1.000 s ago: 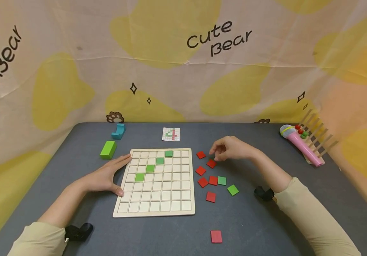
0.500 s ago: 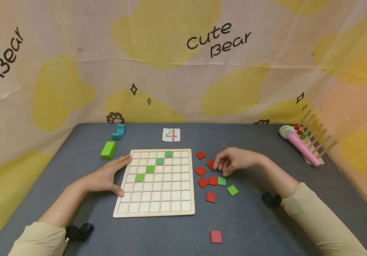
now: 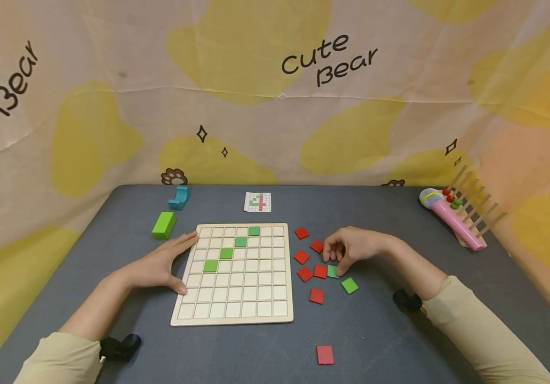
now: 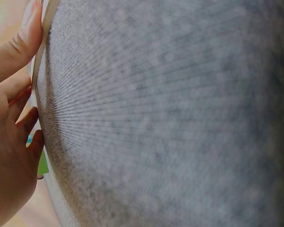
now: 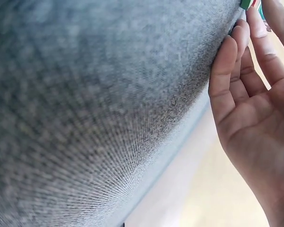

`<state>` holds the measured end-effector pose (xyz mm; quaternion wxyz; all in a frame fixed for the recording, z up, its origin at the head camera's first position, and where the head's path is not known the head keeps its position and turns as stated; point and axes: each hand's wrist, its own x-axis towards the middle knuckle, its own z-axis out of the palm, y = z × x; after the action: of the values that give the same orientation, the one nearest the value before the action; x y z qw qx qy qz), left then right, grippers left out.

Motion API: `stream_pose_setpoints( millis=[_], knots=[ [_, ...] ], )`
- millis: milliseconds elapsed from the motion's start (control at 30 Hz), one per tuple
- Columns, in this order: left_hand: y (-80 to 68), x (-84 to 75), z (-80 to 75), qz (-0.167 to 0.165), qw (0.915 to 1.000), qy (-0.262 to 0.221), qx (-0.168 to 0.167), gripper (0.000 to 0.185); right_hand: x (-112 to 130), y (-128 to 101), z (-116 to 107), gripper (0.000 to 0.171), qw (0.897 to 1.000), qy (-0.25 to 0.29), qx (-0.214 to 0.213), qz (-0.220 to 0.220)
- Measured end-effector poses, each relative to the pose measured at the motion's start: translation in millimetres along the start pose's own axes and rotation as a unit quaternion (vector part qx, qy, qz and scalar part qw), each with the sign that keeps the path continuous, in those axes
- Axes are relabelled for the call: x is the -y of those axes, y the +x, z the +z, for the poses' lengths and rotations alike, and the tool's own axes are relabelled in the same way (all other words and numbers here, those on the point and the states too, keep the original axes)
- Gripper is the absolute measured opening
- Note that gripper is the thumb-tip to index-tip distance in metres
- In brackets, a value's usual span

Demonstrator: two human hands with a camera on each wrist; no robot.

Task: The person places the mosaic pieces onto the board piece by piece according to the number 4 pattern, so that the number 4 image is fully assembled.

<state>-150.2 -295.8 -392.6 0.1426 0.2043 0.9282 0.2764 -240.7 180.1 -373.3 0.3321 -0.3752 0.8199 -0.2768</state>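
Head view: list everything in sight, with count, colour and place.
grid board: 1, pale wood, table centre
green tiles on board: 3, diagonal
loose red tiles: 7, right of board
loose green tiles: 2, among the red ones
pattern card: 1, white, behind board
green block: 1, left of board
blue block: 1, far left
toy microphone: 1, pink, far right
table: 1, grey
left hand: flat against board's left edge
right hand: fingertips on a green tile
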Motion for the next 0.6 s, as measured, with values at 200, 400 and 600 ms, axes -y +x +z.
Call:
stream_pose_setpoints(
  millis=[200,400,600],
  knots=[
    [1.1,2.9,1.0,0.005,1.0,0.001,-0.001,0.126,1.5,-0.6,3.4,0.031,1.0,-0.022,-0.015,0.0],
    [0.8,2.7,0.9,0.004,1.0,0.003,-0.002,0.126,0.1,0.2,6.4,0.032,0.999,-0.033,-0.021,-0.009],
    [0.6,1.9,0.9,0.001,1.0,0.005,-0.001,0.126,-1.0,1.1,7.0,0.03,0.999,-0.036,-0.02,-0.015]
  ],
)
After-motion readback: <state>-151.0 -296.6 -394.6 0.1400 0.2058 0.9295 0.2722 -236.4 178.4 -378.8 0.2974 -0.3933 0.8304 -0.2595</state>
